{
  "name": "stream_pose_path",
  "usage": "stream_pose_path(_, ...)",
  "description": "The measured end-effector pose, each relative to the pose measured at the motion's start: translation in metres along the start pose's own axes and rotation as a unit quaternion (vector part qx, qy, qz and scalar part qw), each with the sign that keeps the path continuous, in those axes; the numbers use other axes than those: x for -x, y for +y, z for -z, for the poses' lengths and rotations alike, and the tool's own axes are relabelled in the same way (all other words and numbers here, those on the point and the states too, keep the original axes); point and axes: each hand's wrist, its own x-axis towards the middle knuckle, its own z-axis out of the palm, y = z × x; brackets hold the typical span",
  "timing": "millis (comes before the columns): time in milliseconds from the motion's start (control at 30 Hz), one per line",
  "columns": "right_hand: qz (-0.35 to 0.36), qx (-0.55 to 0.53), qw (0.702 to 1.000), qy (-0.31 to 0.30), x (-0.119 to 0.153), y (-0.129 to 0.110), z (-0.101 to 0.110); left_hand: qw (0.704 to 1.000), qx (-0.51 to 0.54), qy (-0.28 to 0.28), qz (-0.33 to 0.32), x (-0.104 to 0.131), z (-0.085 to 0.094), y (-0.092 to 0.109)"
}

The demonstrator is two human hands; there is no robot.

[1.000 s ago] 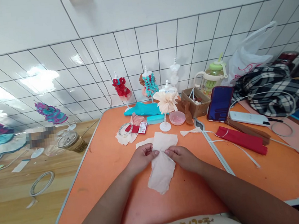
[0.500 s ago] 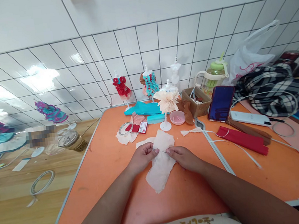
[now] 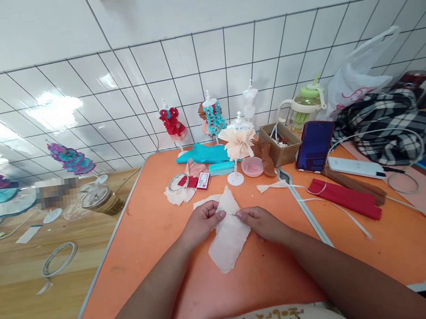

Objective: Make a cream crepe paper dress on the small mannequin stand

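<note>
A pale pink sheet of crepe paper (image 3: 229, 245) with ragged edges is between my hands, above the orange table. My left hand (image 3: 206, 220) pinches its left edge between thumb and curled fingers. On the opposite edge, my right hand (image 3: 261, 223) pinches the paper with thumb and forefinger. The sheet's upper end rises to a point between the hands, and its wide lower end hangs toward me. Another pale paper piece (image 3: 206, 201) lies just behind my left hand, partly hidden. Beyond stands a small dress form with a ruffled cream paper skirt (image 3: 239, 143).
Small dress forms in red (image 3: 172, 123) and turquoise (image 3: 214, 118) paper stand at the wall. A tape roll (image 3: 178, 175), pink dish (image 3: 253, 173), cardboard box (image 3: 290, 152), phone (image 3: 315, 146) and folded red paper (image 3: 344, 199) surround the work area.
The upper end of the pale pink paper has gone from broad to narrow and pointed, its right part turned away. Both hands keep their pinch in nearly the same place.
</note>
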Motion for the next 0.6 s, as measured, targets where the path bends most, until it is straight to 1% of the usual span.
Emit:
stream_pose_path(100, 0.009, -0.003, 1.000, -0.004, 0.000, -0.002, 0.001, 1.000, -0.002, -0.002, 0.000, 0.000, 0.001, 0.001)
stream_pose_path(233, -0.010, -0.009, 1.000, 0.018, 0.001, -0.002, 0.000, 1.000, -0.005, -0.005, -0.008, 0.001, -0.001, 0.001)
stream_pose_path(367, -0.017, -0.022, 1.000, 0.010, 0.002, -0.002, -0.001, 0.999, -0.008, 0.030, -0.026, 0.000, -0.004, -0.002)
stream_pose_path(467, -0.018, -0.034, 0.999, 0.011, 0.002, -0.003, -0.001, 0.998, -0.008, 0.059, -0.029, -0.002, -0.002, -0.005)
stream_pose_path(600, -0.012, -0.043, 0.999, 0.009, 0.001, -0.002, 0.000, 0.998, -0.007, 0.060, -0.024, -0.004, 0.002, -0.009)
